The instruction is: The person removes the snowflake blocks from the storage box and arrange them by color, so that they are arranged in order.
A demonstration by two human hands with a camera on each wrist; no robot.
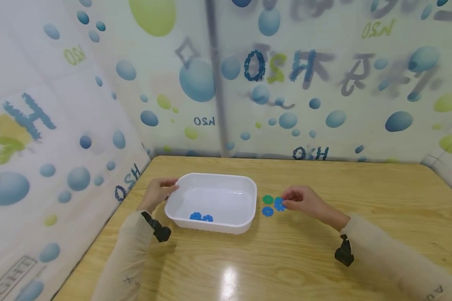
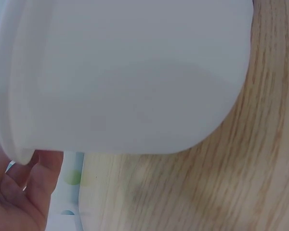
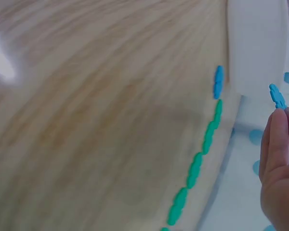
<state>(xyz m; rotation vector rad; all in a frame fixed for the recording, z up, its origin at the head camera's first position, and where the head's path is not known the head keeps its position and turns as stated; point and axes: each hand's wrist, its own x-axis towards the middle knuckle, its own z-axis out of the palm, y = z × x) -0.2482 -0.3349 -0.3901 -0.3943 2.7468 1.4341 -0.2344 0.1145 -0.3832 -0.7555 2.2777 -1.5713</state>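
Note:
My left hand (image 1: 159, 193) grips the left rim of a white plastic tub (image 1: 212, 226). In the left wrist view, its fingers (image 2: 47, 173) curl under the rim. Two blue notched discs (image 1: 196, 216), flower-shaped, lie inside near the tub's front wall. To the right of the tub, my right hand (image 1: 305, 202) pinches a blue disc (image 3: 277, 96) between thumb and fingertips, raised above the table in the right wrist view. Beside it on the table are a green disc (image 1: 268, 199) and a blue disc (image 1: 268, 211).
Several green discs (image 3: 194, 170) lie in a line on the wooden table (image 1: 324, 259) in the right wrist view. Patterned sheeting (image 1: 309, 108) walls off the table's far and left sides.

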